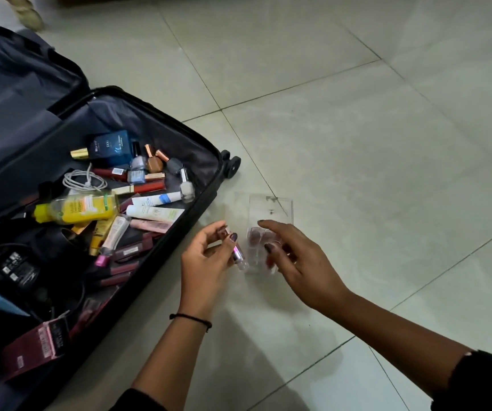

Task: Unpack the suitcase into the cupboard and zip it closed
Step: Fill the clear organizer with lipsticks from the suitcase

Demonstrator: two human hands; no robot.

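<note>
open black suitcase (179,134) on left, left hand (206,256) pinching small clear pink-banded tube (238,253), right hand (295,256) fingers spread loose, empty, over clear plastic organiser box (271,209) on pale floor tiles (357,129)

Your suitcase (179,137) runs off the left and bottom edges. Your right hand (301,262) covers the near end of the clear box (271,207) on the floor (387,143); its dark round contents are blurred. The small tube (237,253) pinched in your left hand (201,262) is too blurred to identify.

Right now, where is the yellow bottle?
Head view, left: the yellow bottle lies in the open suitcase, just below the white cable, beside the white tubes.
</note>
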